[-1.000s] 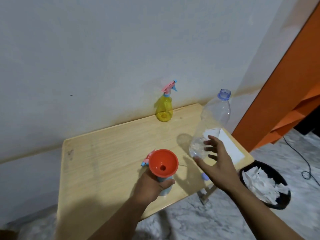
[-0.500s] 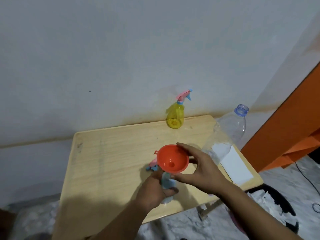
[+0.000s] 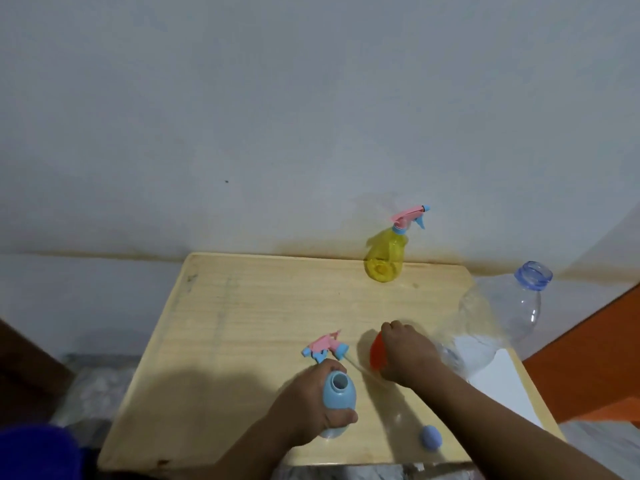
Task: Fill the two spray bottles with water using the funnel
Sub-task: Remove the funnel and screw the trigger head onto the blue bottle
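**Presently: funnel off the blue bottle, neck open**

Blue spray bottle (image 3: 337, 398): it stands near the front edge of the surface (image 3: 242, 306), its neck open and uncapped. My left hand (image 3: 311, 407) wraps its body, fingers (image 3: 341, 418) curled round the front and grasping it. Its pink-and-blue spray head (image 3: 325, 347) lies loose on the wood just behind, apart from the bottle.

Orange funnel (image 3: 375, 351): it is tipped on its side just right of the bottle, close to or on the wood; I cannot tell which. My right hand (image 3: 405, 355) covers most of it, fingers clenched about it. The spout is hidden.

Yellow spray bottle (image 3: 386, 259): upright at the far edge against the wall, spray head fitted, well apart from both hands.

Clear water bottle (image 3: 491, 327): at the right side of the surface, uncapped; its level is hard to read. A small blue cap (image 3: 430, 437) rests near the front edge, and a white sheet (image 3: 498, 382) lies under the clear bottle's side.

Judgement: with the funnel off the blue bottle, I take the step to be moving the funnel on, and the spray head is not yet back in place. To do this well I would keep the left hand steady on the blue bottle so that it cannot tip, keep the funnel clear of the cap, then screw the spray head down squarely before unscrewing the yellow one. Drips from the funnel could wet the sheet.
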